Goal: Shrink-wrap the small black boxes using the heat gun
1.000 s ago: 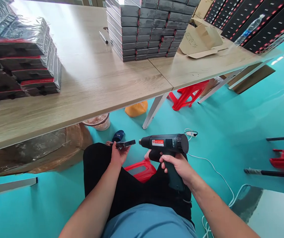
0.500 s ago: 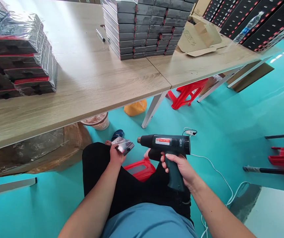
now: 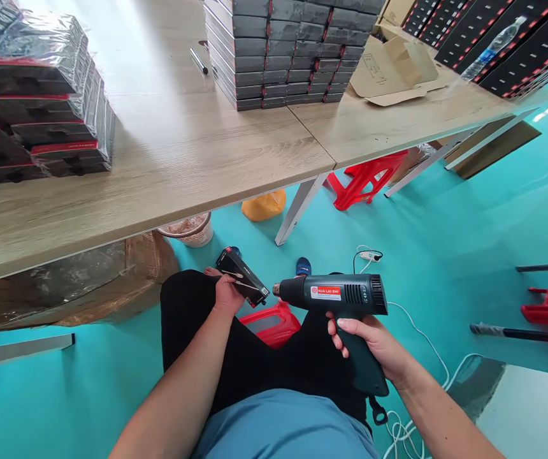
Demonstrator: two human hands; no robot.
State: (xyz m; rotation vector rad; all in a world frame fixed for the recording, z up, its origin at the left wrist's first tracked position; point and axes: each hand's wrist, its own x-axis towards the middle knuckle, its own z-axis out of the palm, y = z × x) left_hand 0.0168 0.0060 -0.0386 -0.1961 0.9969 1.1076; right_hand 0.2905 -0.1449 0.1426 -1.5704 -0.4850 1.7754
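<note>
your left hand (image 3: 229, 294) is closed partway around a small black box (image 3: 249, 278), fingers across its printed face and the palm below. the box is out past your left knee, tilted, its far end up to the left and its near end dropping toward the right. some white print and a thin picture show on it.

your right hand (image 3: 367, 341) is wrapped around the handle of a dark heat gun (image 3: 350, 292), with the thumb lying across the grip and the fingers curled at the front. the barrel lies almost level over your right leg, a red label on its side, and the metal nozzle faces left, just beside the box's near end. i cannot tell whether the trigger is pressed.

a red stool (image 3: 278, 331) shows between your legs, and a slipper (image 3: 303, 266) sits on the floor just beyond the barrel. a white cord (image 3: 417, 328) runs over the floor to your right.

ahead of you is a wooden table (image 3: 169, 146). on it, shrink-wrapped boxes (image 3: 58, 108) are piled at the left, a tall stack of dark boxes (image 3: 297, 57) stands near the middle, and an opened carton (image 3: 393, 70) lies right of that stack. under the table edge are a waste basket (image 3: 200, 236) and, near it, an orange bag (image 3: 263, 205).
</note>
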